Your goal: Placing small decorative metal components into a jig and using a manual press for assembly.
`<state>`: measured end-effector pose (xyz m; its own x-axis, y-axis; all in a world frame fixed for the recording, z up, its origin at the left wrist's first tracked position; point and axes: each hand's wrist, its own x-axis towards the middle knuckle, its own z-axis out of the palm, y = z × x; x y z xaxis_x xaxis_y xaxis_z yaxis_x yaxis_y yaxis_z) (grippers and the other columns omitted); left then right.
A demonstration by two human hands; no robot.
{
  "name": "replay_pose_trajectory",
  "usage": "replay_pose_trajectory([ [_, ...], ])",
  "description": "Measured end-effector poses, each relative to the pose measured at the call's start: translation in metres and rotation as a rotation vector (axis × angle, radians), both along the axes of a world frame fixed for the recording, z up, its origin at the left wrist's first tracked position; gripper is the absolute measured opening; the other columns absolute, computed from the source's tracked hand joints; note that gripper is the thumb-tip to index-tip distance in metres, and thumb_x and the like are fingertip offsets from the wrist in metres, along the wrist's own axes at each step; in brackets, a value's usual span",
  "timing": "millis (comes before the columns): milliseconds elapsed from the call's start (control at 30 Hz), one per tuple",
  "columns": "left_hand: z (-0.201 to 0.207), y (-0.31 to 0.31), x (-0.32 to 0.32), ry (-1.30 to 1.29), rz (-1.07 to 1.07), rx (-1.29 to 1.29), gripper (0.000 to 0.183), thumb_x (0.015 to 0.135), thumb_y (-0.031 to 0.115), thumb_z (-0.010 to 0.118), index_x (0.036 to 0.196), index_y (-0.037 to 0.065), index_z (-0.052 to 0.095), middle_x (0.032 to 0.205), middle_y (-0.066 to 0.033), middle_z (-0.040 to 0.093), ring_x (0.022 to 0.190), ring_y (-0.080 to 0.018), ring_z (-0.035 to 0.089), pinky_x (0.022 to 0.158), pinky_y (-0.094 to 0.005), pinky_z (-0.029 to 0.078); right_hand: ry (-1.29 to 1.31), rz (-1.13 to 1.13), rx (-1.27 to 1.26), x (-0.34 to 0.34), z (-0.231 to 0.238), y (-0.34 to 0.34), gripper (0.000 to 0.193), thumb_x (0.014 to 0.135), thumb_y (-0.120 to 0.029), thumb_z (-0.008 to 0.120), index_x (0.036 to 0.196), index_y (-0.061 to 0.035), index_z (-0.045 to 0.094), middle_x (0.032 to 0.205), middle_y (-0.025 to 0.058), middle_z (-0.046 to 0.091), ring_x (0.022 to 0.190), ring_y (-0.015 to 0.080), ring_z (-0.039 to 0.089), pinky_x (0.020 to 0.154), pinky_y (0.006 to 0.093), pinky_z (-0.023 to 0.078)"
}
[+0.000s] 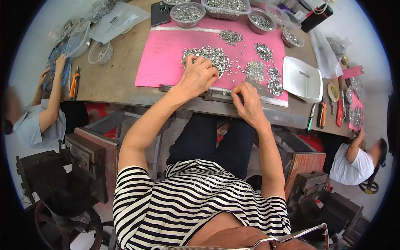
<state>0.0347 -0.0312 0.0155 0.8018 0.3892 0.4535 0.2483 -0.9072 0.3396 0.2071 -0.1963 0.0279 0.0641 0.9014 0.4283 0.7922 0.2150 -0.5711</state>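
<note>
My left hand (200,76) reaches over a large pile of small shiny metal pieces (212,55) on a pink cloth (160,58). Its fingers are bent down onto the pile's near edge, and whatever lies under the fingertips is hidden. By the table's front edge, my right hand (249,106) is closed, thumb and fingers drawn together at the right end of a narrow dark metal bar (218,95). What it pinches is too small to make out. Just beyond it lie a heap of thin silvery pins (255,71) and a smaller heap of metal pieces (274,82).
Tubs of metal parts (187,14) line the back, beside a dark phone (160,14). At right are a white tray (302,79), orange-handled pliers (321,114) and tape (333,92); more pliers (75,84) lie left. Co-workers (354,164) sit at both sides.
</note>
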Motion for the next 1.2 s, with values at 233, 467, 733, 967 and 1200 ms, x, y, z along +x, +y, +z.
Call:
replay_pose_trajectory([
  [233,-0.001,-0.006,0.004,0.014,0.019,0.078,0.004,0.084,0.013,0.072,0.085,0.009,0.073,0.091,-0.0044,0.062,0.100,-0.0237,0.055,0.102,-0.0502,0.032,-0.177,-0.001,0.094,-0.007,-0.012,0.002,0.019,0.079,0.001,0.071,0.092,-0.0051,0.059,0.090,0.0090,0.055,0.085,0.0284,0.055,0.075,0.0395,0.041],
  [467,-0.002,-0.007,0.003,0.013,0.019,0.002,0.003,0.084,0.012,0.071,0.084,0.009,0.072,0.093,-0.0047,0.062,0.099,-0.0242,0.056,0.103,-0.0508,0.032,-0.216,-0.004,0.129,-0.011,-0.013,0.001,0.019,0.078,0.001,0.072,0.092,-0.0046,0.061,0.091,0.0092,0.057,0.085,0.0288,0.056,0.074,0.0410,0.044],
  [733,0.000,-0.008,0.002,0.011,0.036,0.020,0.004,0.085,0.013,0.072,0.088,0.010,0.070,0.090,-0.0029,0.060,0.096,-0.0219,0.056,0.102,-0.0497,0.031,-0.200,-0.083,0.127,0.013,-0.009,0.042,0.008,0.084,-0.003,0.070,0.091,-0.0047,0.066,0.088,0.0097,0.059,0.088,0.0297,0.058,0.078,0.0412,0.045],
  [967,0.005,-0.032,-0.002,-0.132,-0.049,-0.099,0.006,0.085,0.012,0.070,0.089,0.010,0.066,0.089,-0.0030,0.061,0.095,-0.0225,0.057,0.102,-0.0474,0.033,-0.334,-0.107,0.106,0.015,-0.017,0.062,0.007,0.085,-0.006,0.069,0.089,-0.0037,0.064,0.086,0.0102,0.056,0.087,0.0304,0.058,0.073,0.0418,0.044],
  [1200,-0.009,-0.046,0.000,-0.176,-0.135,-0.146,0.009,0.082,0.011,0.073,0.088,0.010,0.066,0.089,-0.0010,0.062,0.097,-0.0204,0.060,0.102,-0.0474,0.034,-0.040,-0.054,0.033,0.006,-0.003,0.010,0.010,0.085,-0.002,0.069,0.090,-0.0040,0.061,0.083,0.0091,0.056,0.083,0.0285,0.057,0.075,0.0402,0.040],
])
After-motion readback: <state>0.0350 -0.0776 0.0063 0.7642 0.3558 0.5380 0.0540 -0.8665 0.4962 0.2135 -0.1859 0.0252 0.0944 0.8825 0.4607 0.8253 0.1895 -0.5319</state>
